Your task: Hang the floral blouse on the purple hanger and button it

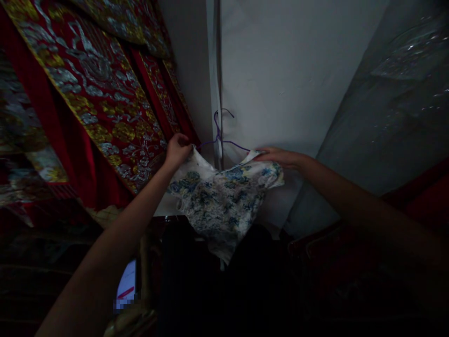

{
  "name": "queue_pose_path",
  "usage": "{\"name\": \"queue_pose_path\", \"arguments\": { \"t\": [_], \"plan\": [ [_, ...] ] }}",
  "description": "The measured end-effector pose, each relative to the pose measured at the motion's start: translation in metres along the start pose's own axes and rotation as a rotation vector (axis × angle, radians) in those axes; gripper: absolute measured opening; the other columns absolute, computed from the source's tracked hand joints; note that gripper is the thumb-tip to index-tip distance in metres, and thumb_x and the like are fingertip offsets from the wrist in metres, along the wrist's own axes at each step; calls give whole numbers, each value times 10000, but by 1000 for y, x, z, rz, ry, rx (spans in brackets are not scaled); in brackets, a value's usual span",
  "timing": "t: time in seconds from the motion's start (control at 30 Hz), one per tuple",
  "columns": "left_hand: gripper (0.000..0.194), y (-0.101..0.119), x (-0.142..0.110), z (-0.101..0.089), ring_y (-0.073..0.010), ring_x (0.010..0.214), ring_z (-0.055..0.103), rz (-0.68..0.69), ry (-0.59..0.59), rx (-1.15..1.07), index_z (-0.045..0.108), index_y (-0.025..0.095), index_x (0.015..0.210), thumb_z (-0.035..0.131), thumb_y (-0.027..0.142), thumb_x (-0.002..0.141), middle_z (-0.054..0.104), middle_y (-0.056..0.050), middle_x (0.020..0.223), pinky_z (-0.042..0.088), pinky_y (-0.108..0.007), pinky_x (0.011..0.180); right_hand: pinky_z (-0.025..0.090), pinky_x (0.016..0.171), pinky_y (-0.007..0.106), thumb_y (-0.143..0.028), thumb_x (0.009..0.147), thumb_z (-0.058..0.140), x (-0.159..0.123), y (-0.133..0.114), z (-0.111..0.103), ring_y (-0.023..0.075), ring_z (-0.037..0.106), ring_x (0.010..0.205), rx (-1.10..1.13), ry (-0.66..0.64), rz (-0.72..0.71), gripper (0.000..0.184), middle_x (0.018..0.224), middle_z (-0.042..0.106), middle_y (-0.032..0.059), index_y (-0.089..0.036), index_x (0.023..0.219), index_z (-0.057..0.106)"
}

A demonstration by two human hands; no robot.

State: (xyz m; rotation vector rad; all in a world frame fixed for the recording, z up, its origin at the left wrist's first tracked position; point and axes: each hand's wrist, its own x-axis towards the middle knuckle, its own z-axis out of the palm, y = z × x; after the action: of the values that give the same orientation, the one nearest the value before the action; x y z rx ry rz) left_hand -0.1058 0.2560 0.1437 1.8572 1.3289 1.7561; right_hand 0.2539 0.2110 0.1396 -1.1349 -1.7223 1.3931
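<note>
A white floral top (224, 201) with blue and pale yellow flowers hangs spread in front of me on a purple wire hanger (217, 126). The hanger's hook points up, in front of a thin pale strip on the wall. My left hand (178, 150) pinches the left shoulder of the top close to the hanger's end. On the opposite shoulder, my right hand (275, 157) grips the fabric, its fingers partly hidden by the sleeve. Both hanger ends run in under the cloth. The lower part of the top narrows above my dark-clothed legs.
Red fabric with gold and silver embroidery (101, 79) hangs at the left. A lit phone screen (126, 283) shows at lower left. Shiny clear plastic sheeting (396, 89) covers something on the right, with red material (428, 196) below it. A pale wall (287, 70) stands behind the hanger.
</note>
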Motion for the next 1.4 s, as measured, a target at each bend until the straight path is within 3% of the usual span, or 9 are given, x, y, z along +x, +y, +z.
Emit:
{"name": "queue_pose_path", "arguments": {
  "t": [0.2, 0.43, 0.5, 0.6, 0.67, 0.73, 0.93, 1.17, 1.4],
  "plan": [
    [151, 2, -25, -17, -167, 712, 510, -52, -99, -15, 596, 180, 769, 549, 322, 791, 552, 1, 714, 405, -274, 676, 514, 531, 268, -444, 621, 897, -17, 27, -14, 150, 620, 539, 111, 321, -64, 353, 655, 709, 43, -156, 712, 714],
    [275, 11, -40, -23, -189, 799, 530, 150, -44, -30, 609, 192, 993, 407, 365, 921, 580, -29, 855, 415, -283, 724, 583, 718, 386, -483, 829, 688, -19, -50, 27, 262, 703, 774, 309, 400, -244, 306, 714, 717, 96, -183, 863, 736],
    [276, 8, -42, -29, -192, 855, 543, 211, 25, -25, 596, 199, 1040, 482, 410, 904, 586, -34, 919, 428, -280, 773, 581, 732, 409, -564, 884, 570, -28, -62, 51, 282, 709, 829, 310, 311, -300, 423, 723, 716, 101, -182, 947, 741],
    [305, 4, -50, -37, -178, 865, 546, 234, 65, 27, 583, 203, 1024, 665, 411, 816, 580, -19, 928, 430, -267, 805, 581, 742, 404, -673, 849, 544, -51, -63, 93, 266, 710, 825, 178, -100, -421, 553, 820, 740, 93, -177, 975, 752],
    [282, 5, -59, -36, -157, 794, 534, 204, 75, -10, 578, 206, 988, 663, 424, 831, 553, 0, 853, 427, -257, 759, 584, 776, 373, -639, 841, 605, -68, -58, 121, 238, 713, 847, -32, -416, -504, 504, 908, 755, 78, -193, 1016, 762],
    [277, 12, -69, -30, -147, 751, 525, 175, 95, -105, 572, 215, 994, 602, 467, 882, 536, 6, 817, 423, -253, 720, 577, 867, 354, -528, 867, 657, -79, -52, 144, 222, 705, 989, -285, -514, -633, 445, 1099, 747, 64, -245, 1205, 717],
    [342, 60, -97, -7, -140, 682, 505, 90, 52, -405, 593, 228, 975, 563, 560, 901, 526, -3, 763, 418, -256, 635, 402, 1171, 457, -375, 929, 641, -67, -23, 166, 255, 421, 1441, -911, -138, -1031, 878, 1645, 311, 52, -343, 1620, 100],
    [270, 112, -124, 8, -85, 476, 337, -176, -361, -873, 589, 193, 763, 732, 422, 755, 314, 63, 562, 293, -223, 469, 331, 1187, 601, -300, 753, 814, -32, 26, 148, 375, 158, 1540, -999, 270, -1000, 1326, 1695, 46, 135, -283, 1583, -221],
    [347, 104, -124, 23, -104, 685, 586, -204, -515, -811, 663, 210, 976, 831, 315, 692, 596, 16, 826, 450, -213, 612, 513, 988, 562, -383, 767, 739, -33, 60, 137, 380, 548, 1264, -1022, 394, -1010, 1160, 1457, 489, 154, -323, 1608, -58]
  ]
}}
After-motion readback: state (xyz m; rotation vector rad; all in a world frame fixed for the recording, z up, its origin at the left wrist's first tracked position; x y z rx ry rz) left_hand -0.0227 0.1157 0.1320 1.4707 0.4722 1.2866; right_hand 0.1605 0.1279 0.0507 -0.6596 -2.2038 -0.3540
